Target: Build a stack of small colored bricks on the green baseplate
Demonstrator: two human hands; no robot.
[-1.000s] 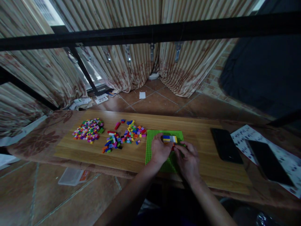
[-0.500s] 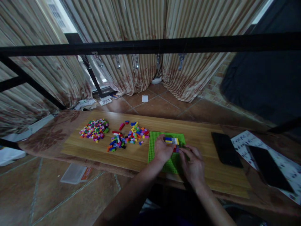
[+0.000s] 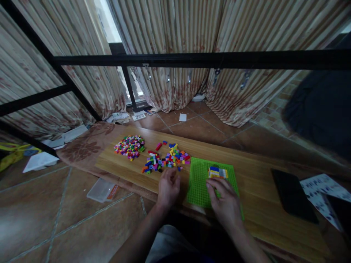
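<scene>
Head view: my left hand [image 3: 168, 188] is just off the near edge of the mixed brick pile [image 3: 167, 159], thumb apart from loosely curled fingers, nothing visible in it. My right hand [image 3: 226, 202] is over the green baseplate [image 3: 199, 179], fingertips at the near edge of the small brick build [image 3: 218, 172], which sits in the plate's far half, right of middle. Can't tell if those fingers pinch a brick or just rest; the hand covers that edge. As I read it, I'm picking with the left and keeping my place with the right. To do it well: take one brick by its sides, from the pile's fringe, so I don't scatter the rest over the bench [image 3: 255, 186]. Keep right-hand pressure light and straight down; a sideways push could pop a row or skid the plate. Line studs up before pressing, then seat each brick evenly.
</scene>
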